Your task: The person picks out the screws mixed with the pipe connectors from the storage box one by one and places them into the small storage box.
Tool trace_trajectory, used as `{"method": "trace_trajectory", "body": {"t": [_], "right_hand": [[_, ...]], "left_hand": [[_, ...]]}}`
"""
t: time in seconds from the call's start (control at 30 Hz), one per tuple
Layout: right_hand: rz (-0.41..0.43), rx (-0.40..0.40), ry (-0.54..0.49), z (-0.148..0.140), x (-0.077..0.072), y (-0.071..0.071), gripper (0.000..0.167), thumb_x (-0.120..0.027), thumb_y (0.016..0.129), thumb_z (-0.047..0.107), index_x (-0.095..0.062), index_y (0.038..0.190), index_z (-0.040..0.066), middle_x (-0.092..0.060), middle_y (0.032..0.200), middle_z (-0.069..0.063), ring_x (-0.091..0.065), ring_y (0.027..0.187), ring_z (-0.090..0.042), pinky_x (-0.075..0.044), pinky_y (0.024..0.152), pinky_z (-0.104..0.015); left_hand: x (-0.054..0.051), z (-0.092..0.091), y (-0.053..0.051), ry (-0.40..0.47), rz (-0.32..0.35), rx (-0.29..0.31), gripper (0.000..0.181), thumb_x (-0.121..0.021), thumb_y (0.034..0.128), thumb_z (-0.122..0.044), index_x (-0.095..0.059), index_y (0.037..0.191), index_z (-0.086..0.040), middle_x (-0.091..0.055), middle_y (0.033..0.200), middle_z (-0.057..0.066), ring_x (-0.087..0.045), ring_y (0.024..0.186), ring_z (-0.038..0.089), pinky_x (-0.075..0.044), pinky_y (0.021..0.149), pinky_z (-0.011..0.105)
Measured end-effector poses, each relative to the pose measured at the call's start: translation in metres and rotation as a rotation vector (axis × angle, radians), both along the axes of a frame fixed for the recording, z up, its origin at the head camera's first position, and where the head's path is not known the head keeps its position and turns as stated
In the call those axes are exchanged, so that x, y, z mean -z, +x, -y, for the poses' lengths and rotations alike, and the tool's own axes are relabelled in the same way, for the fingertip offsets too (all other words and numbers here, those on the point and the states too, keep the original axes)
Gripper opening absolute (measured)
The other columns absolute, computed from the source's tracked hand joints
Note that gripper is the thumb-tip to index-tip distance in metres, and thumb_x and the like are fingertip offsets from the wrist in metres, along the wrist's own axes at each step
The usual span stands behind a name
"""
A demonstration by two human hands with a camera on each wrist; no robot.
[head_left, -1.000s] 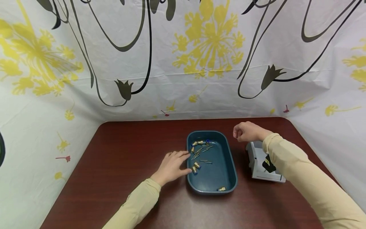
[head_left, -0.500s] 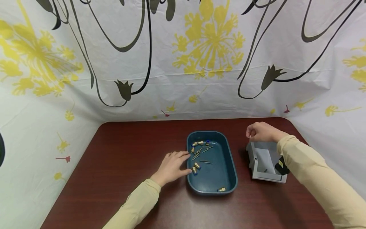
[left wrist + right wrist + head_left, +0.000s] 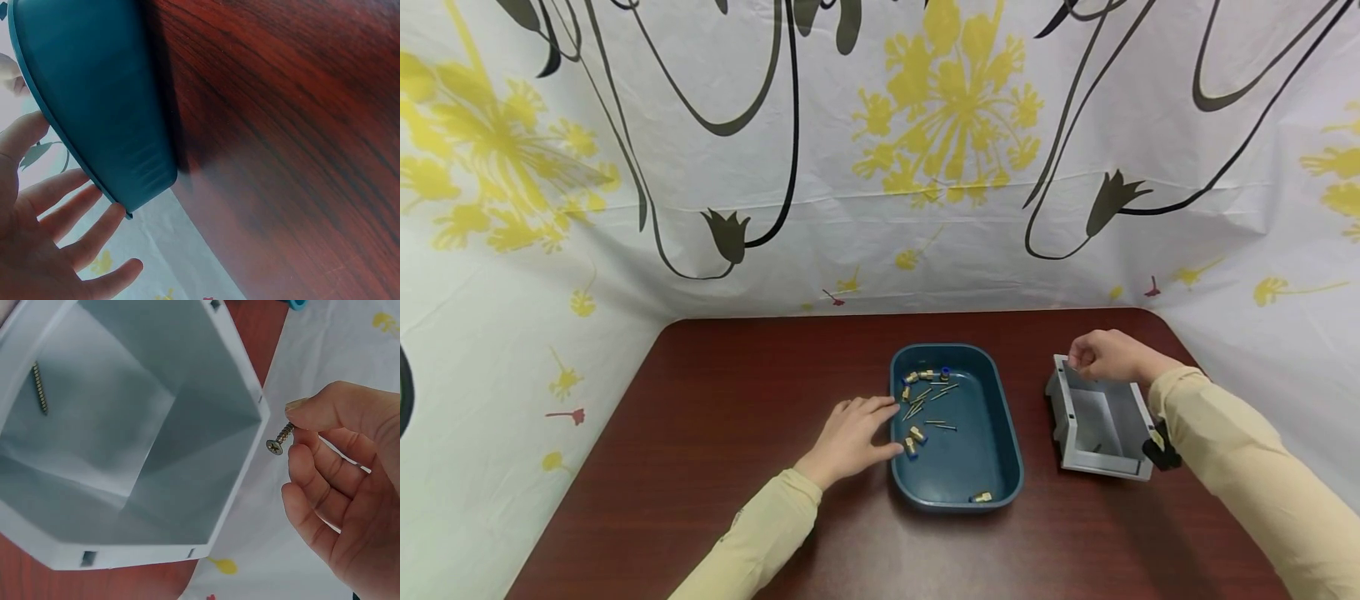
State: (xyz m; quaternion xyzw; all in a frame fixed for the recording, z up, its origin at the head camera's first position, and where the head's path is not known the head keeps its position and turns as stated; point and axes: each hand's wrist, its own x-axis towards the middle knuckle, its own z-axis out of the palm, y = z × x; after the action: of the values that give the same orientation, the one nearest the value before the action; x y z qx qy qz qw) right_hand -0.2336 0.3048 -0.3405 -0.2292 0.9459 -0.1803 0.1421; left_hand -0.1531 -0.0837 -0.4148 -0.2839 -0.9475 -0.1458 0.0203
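Note:
My right hand (image 3: 1108, 357) is over the far end of a grey plastic box (image 3: 1067, 417). Between thumb and forefinger it pinches a screw (image 3: 279, 440), whose cross-slotted head points out of the grip. Another screw (image 3: 40, 390) lies inside the box. At the left side of a blue tray (image 3: 977, 492), my left hand (image 3: 853, 437) rests its spread, fairly straight fingers on the rim. Several loose screws (image 3: 916, 407) lie in the tray. Several brass fittings (image 3: 917, 433) with blue ends lie there too, one fitting (image 3: 981, 497) alone near the front.
Tray and box stand side by side on a dark red wooden table (image 3: 737, 400), with a strip of table between them. Behind the table hangs a white cloth (image 3: 820, 183) with yellow and grey plant prints. A black device (image 3: 1161, 450) sits on the right wrist.
My right hand has moved rightward with the screw, from beside the box to above its far end. The left hand and the tray have stayed put.

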Motion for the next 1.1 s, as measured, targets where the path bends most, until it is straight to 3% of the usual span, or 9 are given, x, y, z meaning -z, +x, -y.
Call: {"method": "trace_trajectory", "body": {"t": [0.63, 0.87, 1.1], "right_hand": [[0.036, 0.031, 0.004, -0.018, 0.019, 0.002, 0.010, -0.060, 0.071, 0.001, -0.057, 0.076, 0.009, -0.054, 0.067, 0.003, -0.048, 0.061, -0.013, -0.039, 0.053, -0.030], [0.064, 0.053, 0.010, -0.021, 0.022, 0.004, 0.008, -0.060, 0.072, 0.001, -0.058, 0.079, 0.005, -0.053, 0.069, 0.002, -0.047, 0.063, -0.014, -0.039, 0.054, -0.030], [0.073, 0.062, 0.000, -0.020, 0.022, 0.005, 0.009, -0.060, 0.073, 0.000, -0.057, 0.079, 0.006, -0.053, 0.070, 0.001, -0.047, 0.064, -0.015, -0.038, 0.054, -0.030]], "left_hand": [[-0.001, -0.001, 0.001, -0.018, -0.001, -0.004, 0.059, -0.062, 0.0783, -0.044, -0.051, 0.126, -0.012, -0.046, 0.128, 0.004, -0.041, 0.115, 0.026, -0.031, 0.090, 0.048], [-0.001, -0.001, 0.001, -0.020, -0.006, -0.001, 0.058, -0.062, 0.0780, -0.044, -0.051, 0.125, -0.012, -0.046, 0.127, 0.004, -0.043, 0.113, 0.025, -0.032, 0.089, 0.047], [0.000, -0.001, 0.001, -0.019, -0.004, 0.000, 0.058, -0.062, 0.0781, -0.044, -0.051, 0.125, -0.011, -0.046, 0.127, 0.004, -0.042, 0.113, 0.026, -0.032, 0.089, 0.047]]}}
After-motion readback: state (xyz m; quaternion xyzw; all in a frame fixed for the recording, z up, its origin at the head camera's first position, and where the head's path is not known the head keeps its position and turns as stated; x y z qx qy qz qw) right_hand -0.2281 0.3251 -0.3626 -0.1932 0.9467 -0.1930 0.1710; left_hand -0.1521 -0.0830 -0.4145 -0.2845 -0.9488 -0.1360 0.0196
